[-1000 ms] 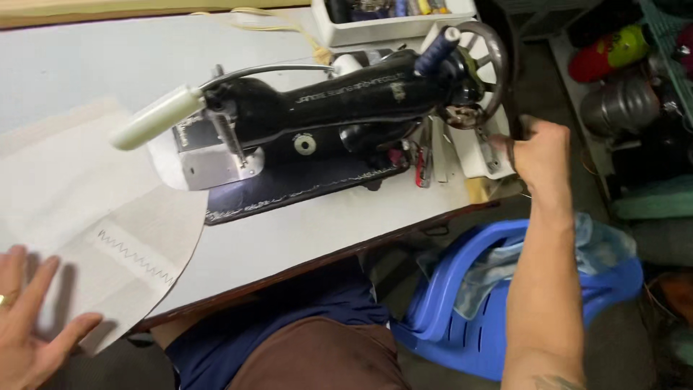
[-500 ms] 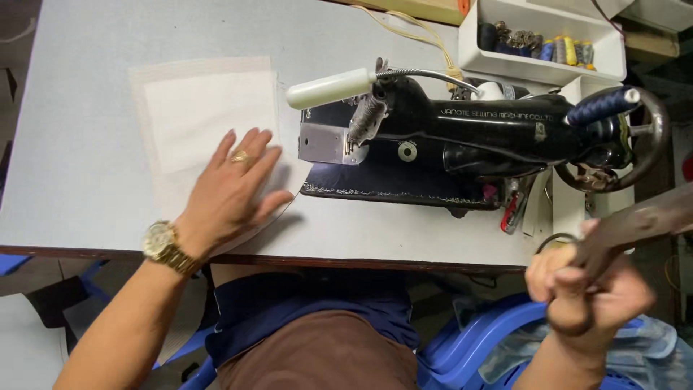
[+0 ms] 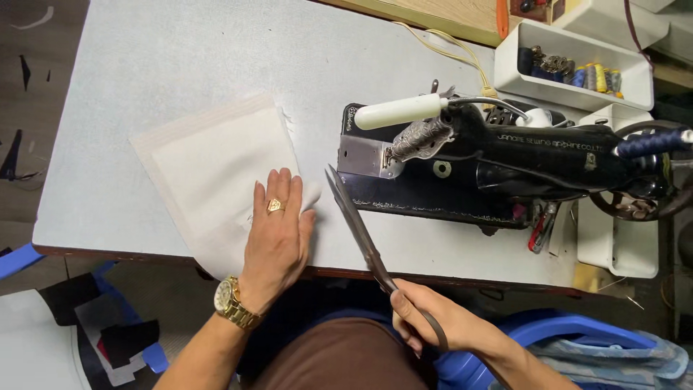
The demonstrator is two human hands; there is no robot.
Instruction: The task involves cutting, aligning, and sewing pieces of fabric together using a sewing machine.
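left hand (image 3: 276,235) flat on cloth (image 3: 216,170) | right hand (image 3: 433,321) grips steel shears (image 3: 354,217)

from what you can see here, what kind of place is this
Likely a small tailoring or sewing workshop. A black sewing machine sits on a grey table, a white tray behind it holds thread spools, the left hand presses white fabric flat, and the right hand holds long shears.

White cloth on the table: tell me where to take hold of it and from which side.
Pinch the white cloth at its right edge, just past the left hand's fingers, coming from the sewing machine side. It lies flat, pinned by that hand, and that frayed edge is nearest the scissors.
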